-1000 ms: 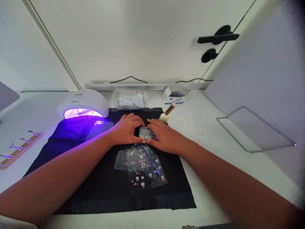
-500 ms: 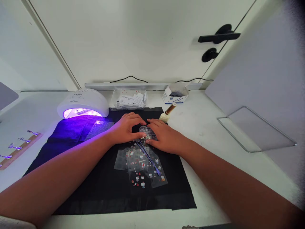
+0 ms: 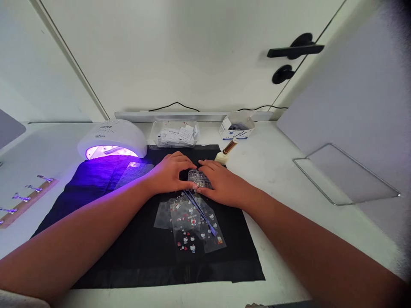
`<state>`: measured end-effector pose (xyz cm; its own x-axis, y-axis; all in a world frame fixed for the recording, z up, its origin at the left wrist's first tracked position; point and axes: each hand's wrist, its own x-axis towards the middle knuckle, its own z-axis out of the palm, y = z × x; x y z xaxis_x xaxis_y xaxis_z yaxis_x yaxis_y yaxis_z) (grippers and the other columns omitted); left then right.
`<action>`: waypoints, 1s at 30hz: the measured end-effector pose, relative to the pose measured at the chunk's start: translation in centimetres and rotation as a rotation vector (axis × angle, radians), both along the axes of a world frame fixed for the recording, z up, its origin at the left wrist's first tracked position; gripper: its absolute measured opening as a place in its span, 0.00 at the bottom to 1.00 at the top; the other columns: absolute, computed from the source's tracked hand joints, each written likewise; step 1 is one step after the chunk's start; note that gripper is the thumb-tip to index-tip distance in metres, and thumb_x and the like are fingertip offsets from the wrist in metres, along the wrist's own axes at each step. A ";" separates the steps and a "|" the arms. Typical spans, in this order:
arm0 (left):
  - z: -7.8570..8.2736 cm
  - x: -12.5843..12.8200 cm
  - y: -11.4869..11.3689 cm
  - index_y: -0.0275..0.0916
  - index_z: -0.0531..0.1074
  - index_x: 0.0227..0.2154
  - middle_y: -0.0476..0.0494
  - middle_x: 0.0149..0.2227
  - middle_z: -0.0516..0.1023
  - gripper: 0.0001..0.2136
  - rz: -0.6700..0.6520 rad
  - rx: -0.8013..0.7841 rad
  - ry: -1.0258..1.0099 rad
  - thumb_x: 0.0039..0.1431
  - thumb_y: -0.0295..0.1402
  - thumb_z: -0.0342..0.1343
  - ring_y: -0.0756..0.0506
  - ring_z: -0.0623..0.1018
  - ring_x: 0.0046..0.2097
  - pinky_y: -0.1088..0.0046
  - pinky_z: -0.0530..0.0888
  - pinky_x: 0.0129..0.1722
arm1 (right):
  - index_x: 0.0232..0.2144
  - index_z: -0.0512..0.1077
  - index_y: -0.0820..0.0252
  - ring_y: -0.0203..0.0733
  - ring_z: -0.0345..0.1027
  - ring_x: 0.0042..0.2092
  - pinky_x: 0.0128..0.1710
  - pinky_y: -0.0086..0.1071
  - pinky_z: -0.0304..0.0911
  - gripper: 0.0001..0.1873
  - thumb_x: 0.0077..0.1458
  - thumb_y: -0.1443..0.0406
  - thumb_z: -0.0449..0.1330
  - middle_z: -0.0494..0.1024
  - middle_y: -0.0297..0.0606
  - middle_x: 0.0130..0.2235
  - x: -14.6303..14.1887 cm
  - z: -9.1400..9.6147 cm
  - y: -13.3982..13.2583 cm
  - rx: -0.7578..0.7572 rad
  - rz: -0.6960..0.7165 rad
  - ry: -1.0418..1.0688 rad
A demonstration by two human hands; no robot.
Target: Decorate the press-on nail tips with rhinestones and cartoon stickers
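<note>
Black mat, lower centre; left hand, mid-frame, spread, thumb and fingertips at case edges, firmness can't tell; right hand pinches case; case sits centre-frame between hands; best kept level, pressure even; tweezers just below, best not nudged.

1 head-worn camera looks forward and down at the desk from above the left hand and right hand. These sit mid-view, nearer than the door across the top.
</note>
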<state>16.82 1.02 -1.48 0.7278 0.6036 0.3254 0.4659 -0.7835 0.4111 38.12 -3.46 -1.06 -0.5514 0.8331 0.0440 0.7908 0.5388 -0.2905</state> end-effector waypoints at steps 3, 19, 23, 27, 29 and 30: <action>0.1 0.1 -0.1 0.36 0.76 0.45 0.38 0.46 0.79 0.27 0.008 0.004 0.043 0.48 0.50 0.65 0.38 0.74 0.50 0.55 0.69 0.52 | 0.55 0.67 0.70 0.59 0.54 0.66 0.64 0.52 0.54 0.30 0.57 0.55 0.60 0.62 0.57 0.64 0.0 0.0 0.0 0.008 -0.001 0.007; 0.1 0.2 0.0 0.38 0.77 0.44 0.38 0.48 0.79 0.25 -0.010 -0.030 0.017 0.47 0.49 0.66 0.37 0.73 0.52 0.53 0.69 0.54 | 0.55 0.67 0.71 0.59 0.54 0.66 0.64 0.52 0.55 0.30 0.56 0.56 0.60 0.62 0.57 0.64 0.1 0.0 0.1 0.019 0.008 -0.002; 0.2 0.2 -0.1 0.38 0.77 0.45 0.38 0.48 0.78 0.25 0.009 -0.033 0.054 0.47 0.48 0.66 0.37 0.73 0.53 0.52 0.67 0.55 | 0.54 0.67 0.72 0.59 0.54 0.65 0.64 0.52 0.55 0.30 0.56 0.56 0.60 0.63 0.57 0.63 0.0 0.1 0.0 0.023 0.016 -0.007; 0.1 0.1 -0.1 0.39 0.77 0.45 0.39 0.47 0.79 0.24 0.000 -0.002 0.013 0.48 0.48 0.66 0.38 0.73 0.52 0.54 0.67 0.54 | 0.54 0.68 0.71 0.59 0.55 0.65 0.63 0.52 0.56 0.29 0.56 0.56 0.60 0.64 0.58 0.63 0.0 0.0 0.0 0.027 0.014 0.004; 0.0 0.1 0.1 0.39 0.77 0.44 0.39 0.46 0.80 0.22 -0.015 0.010 -0.027 0.51 0.48 0.64 0.39 0.74 0.51 0.56 0.68 0.54 | 0.54 0.67 0.71 0.59 0.55 0.65 0.63 0.52 0.56 0.29 0.55 0.56 0.61 0.64 0.58 0.63 0.1 -0.1 0.1 0.029 0.013 0.007; -0.1 0.0 0.1 0.39 0.77 0.44 0.40 0.46 0.80 0.21 -0.021 0.012 -0.044 0.52 0.48 0.63 0.39 0.74 0.51 0.56 0.68 0.54 | 0.54 0.67 0.70 0.59 0.55 0.65 0.63 0.52 0.56 0.29 0.55 0.56 0.62 0.64 0.58 0.63 0.1 -0.1 0.1 0.030 0.011 0.009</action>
<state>16.85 1.14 -1.53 0.7250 0.5843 0.3645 0.4315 -0.7979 0.4208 38.23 -3.39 -1.17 -0.5600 0.8252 0.0739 0.7821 0.5560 -0.2815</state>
